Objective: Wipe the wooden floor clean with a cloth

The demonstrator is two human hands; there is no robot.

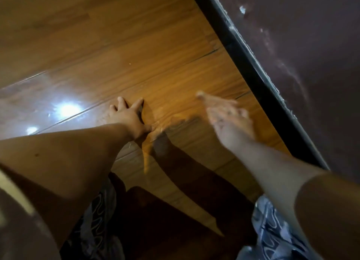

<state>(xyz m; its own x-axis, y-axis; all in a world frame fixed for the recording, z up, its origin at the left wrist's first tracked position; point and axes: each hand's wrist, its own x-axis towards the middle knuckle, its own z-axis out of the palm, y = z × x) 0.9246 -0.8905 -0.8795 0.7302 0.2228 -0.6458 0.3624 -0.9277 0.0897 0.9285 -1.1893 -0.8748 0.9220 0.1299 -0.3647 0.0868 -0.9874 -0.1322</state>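
On the far left the floor shines, with bright glare spots on the boards, which may be a wet sheen or only lamplight; I cannot tell which. Nearer the middle, the left hand lies flat on the boards with fingers spread wide, holding nothing, and looks like a prop for the person's weight. A pale speck sits on the wood beyond it, and dark gaps show at the board joints further right.

Right of centre, the right hand is smeared by motion blur, so I cannot tell how it grips. A tan blur around and under it may be the cloth, but its edges merge with the hand and the wood, so that is only a guess. It is over the boards near the black baseboard, whose top edge carries pale dust or chipped paint. Beyond it, on the far right, stands a dark wall with whitish scuffs.

Patterned shorts show at the near edge, so the person is low over the floor.

Judged from this, wiping is under way along the wall strip. Nothing marks clean boards from unwiped ones, so the share done cannot be read.
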